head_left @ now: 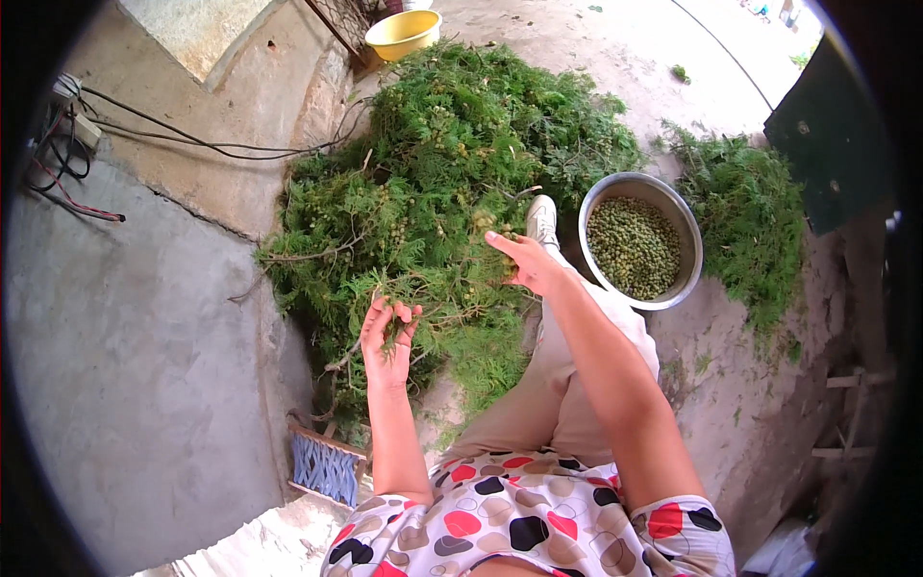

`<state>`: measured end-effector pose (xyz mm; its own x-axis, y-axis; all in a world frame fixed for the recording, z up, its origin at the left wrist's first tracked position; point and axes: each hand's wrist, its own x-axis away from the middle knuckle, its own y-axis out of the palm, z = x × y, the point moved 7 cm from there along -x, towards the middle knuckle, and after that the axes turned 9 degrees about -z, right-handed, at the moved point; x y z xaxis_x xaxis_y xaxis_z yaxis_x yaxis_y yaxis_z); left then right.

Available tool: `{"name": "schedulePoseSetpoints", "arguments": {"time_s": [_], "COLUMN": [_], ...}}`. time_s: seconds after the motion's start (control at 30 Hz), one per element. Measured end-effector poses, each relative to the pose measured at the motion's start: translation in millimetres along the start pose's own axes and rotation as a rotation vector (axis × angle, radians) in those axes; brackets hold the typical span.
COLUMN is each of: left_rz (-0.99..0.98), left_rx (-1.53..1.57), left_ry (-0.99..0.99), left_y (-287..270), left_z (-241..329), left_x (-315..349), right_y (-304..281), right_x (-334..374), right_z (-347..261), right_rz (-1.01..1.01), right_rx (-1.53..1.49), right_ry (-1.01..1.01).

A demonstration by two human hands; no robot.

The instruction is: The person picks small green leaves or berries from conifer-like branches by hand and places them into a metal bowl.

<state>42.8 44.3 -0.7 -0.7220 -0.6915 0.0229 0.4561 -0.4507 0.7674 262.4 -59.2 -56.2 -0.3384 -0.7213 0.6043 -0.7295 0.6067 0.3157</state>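
A large heap of green conifer branches [452,125] with small round green cones on them lies in front of me. My left hand [387,337], palm up with fingers curled, is shut on a conifer sprig [396,322] at the near side of the heap. Further right, my right hand [531,262] is over the branches, its thumb stretched out and apart from the fingers. Foliage and the hand itself partly hide those fingers. A round metal basin [697,245], right of my right hand, holds many small green cones [632,245].
Another pile of branches [745,216] lies right of the basin. A yellow tub [404,37] stands beyond the heap. Black cables [207,144] run along the concrete ledge at left. A small woven-top stool [325,468] is near my left arm. My shoe [542,219] stands beside the basin.
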Motion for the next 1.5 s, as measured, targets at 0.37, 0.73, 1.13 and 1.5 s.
{"name": "schedulePoseSetpoints", "arguments": {"time_s": [0.37, 0.73, 1.13, 1.5], "left_rz": [-0.303, -0.236, -0.011, 0.091], "left_rx": [-0.570, -0.860, -0.491, -0.352], "left_ry": [-0.324, -0.186, 0.109, 0.145], "left_y": [12.0, 12.5, -0.5, -9.9], "left_z": [-37.2, -78.0, -28.3, -23.9], "left_x": [1.2, -27.8, -52.4, -36.4], "right_y": [43.1, 53.1, 39.6, 62.2], "right_x": [22.0, 32.2, 38.8, 67.6], "right_z": [-26.0, -30.3, -50.3, -71.1], "right_rz": [-0.391, -0.321, -0.172, 0.021], "right_rx": [-0.029, 0.257, -0.026, 0.662], "right_ry": [-0.185, -0.289, -0.443, -0.798]}}
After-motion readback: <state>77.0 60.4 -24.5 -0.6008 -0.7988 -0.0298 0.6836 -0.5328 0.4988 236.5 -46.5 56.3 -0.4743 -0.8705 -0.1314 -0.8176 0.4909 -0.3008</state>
